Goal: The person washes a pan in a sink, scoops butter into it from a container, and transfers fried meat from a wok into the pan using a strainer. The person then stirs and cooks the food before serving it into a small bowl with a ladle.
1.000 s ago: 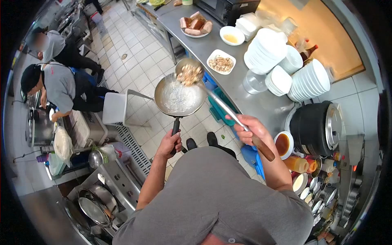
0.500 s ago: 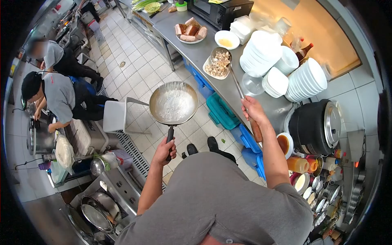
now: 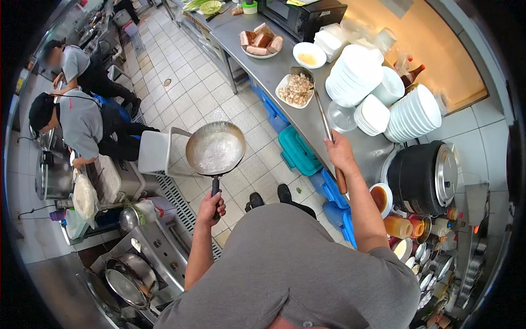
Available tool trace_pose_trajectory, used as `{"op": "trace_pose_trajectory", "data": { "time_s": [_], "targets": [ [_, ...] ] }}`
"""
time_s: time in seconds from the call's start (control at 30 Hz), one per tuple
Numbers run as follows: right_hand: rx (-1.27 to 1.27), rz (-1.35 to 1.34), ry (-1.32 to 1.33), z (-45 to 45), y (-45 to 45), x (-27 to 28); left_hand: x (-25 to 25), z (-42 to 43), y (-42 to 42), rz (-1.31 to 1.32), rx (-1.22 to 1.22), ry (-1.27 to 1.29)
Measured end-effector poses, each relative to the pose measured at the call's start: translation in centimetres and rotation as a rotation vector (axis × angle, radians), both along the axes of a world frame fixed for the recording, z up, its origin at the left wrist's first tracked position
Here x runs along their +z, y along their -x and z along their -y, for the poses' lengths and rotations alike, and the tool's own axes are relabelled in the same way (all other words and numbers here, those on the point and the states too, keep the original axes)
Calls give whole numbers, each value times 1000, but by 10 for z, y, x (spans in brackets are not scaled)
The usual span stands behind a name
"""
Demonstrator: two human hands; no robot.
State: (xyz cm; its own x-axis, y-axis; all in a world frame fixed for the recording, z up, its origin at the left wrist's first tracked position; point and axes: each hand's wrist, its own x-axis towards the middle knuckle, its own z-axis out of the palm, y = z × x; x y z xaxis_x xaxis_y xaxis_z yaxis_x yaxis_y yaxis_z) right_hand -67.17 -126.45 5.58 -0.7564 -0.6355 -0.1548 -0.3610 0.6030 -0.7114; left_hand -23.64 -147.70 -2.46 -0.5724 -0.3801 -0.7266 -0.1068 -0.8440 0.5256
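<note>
My left hand [image 3: 211,208] is wrapped round the black handle of a frying pan [image 3: 216,147], held over the tiled floor. A whitish, wet-looking film coats the pan's inside. In my right hand [image 3: 341,151] is a long metal ladle [image 3: 323,113] with a wooden grip end. Its bowl is tilted at the far edge of a white square dish [image 3: 285,96] on the steel counter. Chopped light-brown pieces [image 3: 298,89] fill the dish, and some lie against the ladle.
On the counter [image 3: 263,71] stand a plate of meat blocks [image 3: 262,41], a bowl of yellow liquid [image 3: 308,56], stacked white plates [image 3: 350,77] and a black pot [image 3: 419,178]. A white chair [image 3: 156,152] and two co-workers [image 3: 82,123] are at the left.
The ladle has gone from above the pan to the white dish, and its pieces are now there. The pan has moved left, away from the counter.
</note>
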Motion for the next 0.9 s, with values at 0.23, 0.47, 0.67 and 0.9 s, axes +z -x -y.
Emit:
{"op": "trace_pose_trajectory", "data": {
  "time_s": [0.23,0.47,0.67,0.9],
  "targets": [
    [-43,-242,-63,10,-33,-27,-3,1,-3,20,8,6],
    [-64,-281,-343,26,-74,-79,6,-4,-1,-18,15,7],
    [-100,-286,-239,24,-92,-102,7,-10,-6,-28,8,9],
    [-107,-366,-170,18,-105,-97,7,-26,-29,-66,30,26]
  ]
}}
